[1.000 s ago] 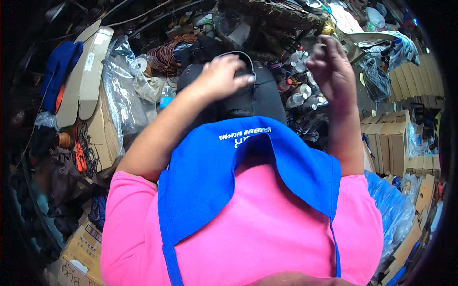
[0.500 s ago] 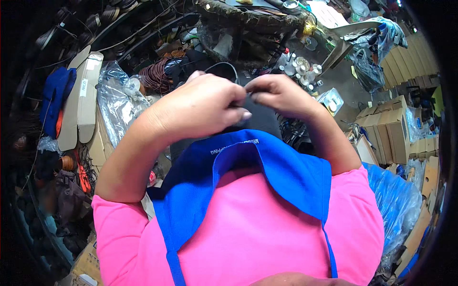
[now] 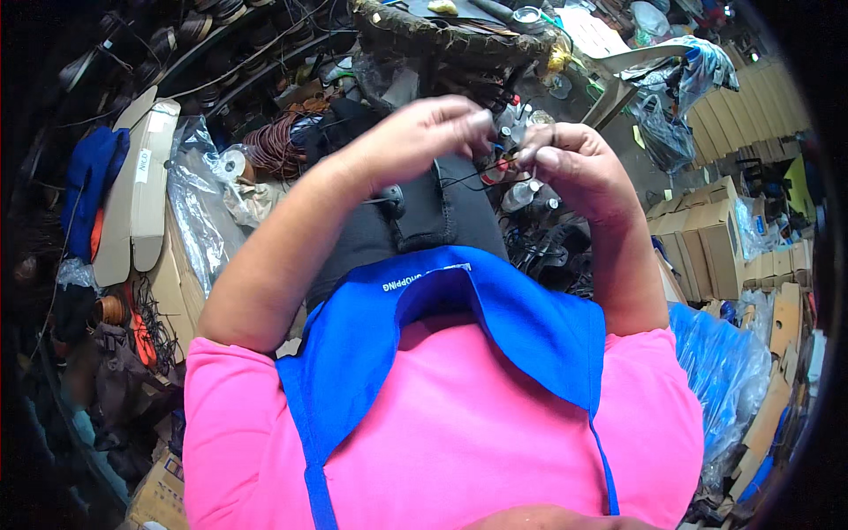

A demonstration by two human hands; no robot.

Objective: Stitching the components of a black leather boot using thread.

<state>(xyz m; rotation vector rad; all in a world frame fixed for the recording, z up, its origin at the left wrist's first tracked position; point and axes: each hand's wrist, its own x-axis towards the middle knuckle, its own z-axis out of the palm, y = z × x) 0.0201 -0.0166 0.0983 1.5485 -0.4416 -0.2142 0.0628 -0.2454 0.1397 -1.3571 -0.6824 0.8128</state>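
Note:
My right hand (image 3: pixel 579 168) is raised to the right, thumb and fingers pinched on a thin dark cord (image 3: pixel 477 184). The cord hangs in a slack curve below the gap between my hands. My left hand (image 3: pixel 433 137) is lifted over my lap, its fingers bent and pressed together, pointing toward the right hand. The left fingertips are slightly blurred, and what they hold is hidden. Below the hands, a black piece with a stitched edge (image 3: pixel 428 221) lies over my lap. The blue apron (image 3: pixel 358 309) covers part of the lap.
Beyond my hands stands a worn, rough-edged work table (image 3: pixel 450 35). Several small bottles (image 3: pixel 521 194) stand at its right. Cardboard boxes (image 3: pixel 698 243) and blue plastic wrap (image 3: pixel 715 353) lie at right. At left are cardboard strips (image 3: pixel 150 203), clear plastic (image 3: pixel 199 221) and coiled brown cord (image 3: pixel 276 146).
My hands, close together before, have moved apart. The right hand went right and turned, and the left drew up slightly. The black piece on my lap shows more now.

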